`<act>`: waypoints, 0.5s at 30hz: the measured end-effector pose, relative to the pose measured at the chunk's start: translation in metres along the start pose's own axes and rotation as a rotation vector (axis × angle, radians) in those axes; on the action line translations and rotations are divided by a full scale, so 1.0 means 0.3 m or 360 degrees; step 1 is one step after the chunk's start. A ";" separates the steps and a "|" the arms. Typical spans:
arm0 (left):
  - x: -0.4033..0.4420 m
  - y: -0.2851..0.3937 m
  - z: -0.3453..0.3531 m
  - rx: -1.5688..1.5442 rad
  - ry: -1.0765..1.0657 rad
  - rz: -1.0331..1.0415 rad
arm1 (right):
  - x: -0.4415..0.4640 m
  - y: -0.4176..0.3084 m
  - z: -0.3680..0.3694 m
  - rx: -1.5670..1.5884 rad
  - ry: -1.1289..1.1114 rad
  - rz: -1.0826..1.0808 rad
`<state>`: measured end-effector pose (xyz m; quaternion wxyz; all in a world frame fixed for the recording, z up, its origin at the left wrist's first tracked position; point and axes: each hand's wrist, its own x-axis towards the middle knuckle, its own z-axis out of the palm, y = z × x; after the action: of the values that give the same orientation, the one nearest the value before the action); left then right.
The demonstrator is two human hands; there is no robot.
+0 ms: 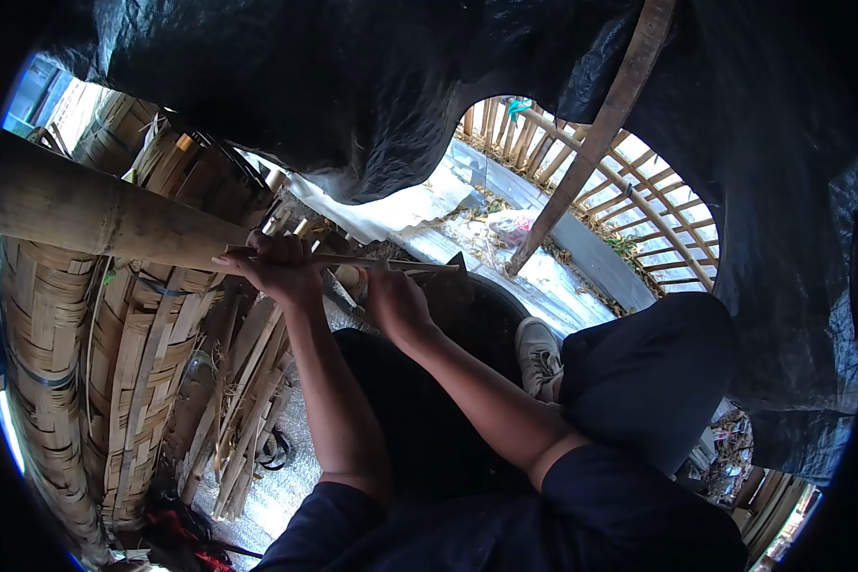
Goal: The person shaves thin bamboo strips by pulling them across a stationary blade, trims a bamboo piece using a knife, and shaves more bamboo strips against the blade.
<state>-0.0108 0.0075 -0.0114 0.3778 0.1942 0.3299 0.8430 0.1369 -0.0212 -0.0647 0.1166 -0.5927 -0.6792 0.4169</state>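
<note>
Thin strip (429,267): we see it held in the air across both hands, beside the end of the thick pole (162,224).
Left hand (281,272): clamped on the strip, near the pole's end.
Right hand (396,300): curled closed against the strip; we cannot tell what its fingers grip.
Strip's progress: we judge it mid-handling, already narrow and long; we see no finished piece set aside, and what is left on it we cannot tell.
Loose slats (248,429): we find these piled along the silver sheet's (300,467) left edge, in neither hand.
</note>
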 end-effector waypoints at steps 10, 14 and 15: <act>-0.001 0.002 0.010 -0.0101 -0.0060 -0.0062 | 0.032 0.090 0.046 -0.0064 0.0141 -0.0023; 0.012 0.003 -0.020 -0.0042 -0.0071 -0.0029 | 0.044 0.126 0.053 -0.0136 0.0187 -0.0059; 0.020 -0.003 -0.047 -0.0049 -0.0065 -0.0013 | 0.078 0.262 0.105 -0.0261 0.0231 -0.0009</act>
<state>-0.0222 0.0067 -0.0216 0.3908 0.2042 0.3100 0.8423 0.1657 -0.0174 -0.1478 0.1178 -0.6271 -0.7024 0.3155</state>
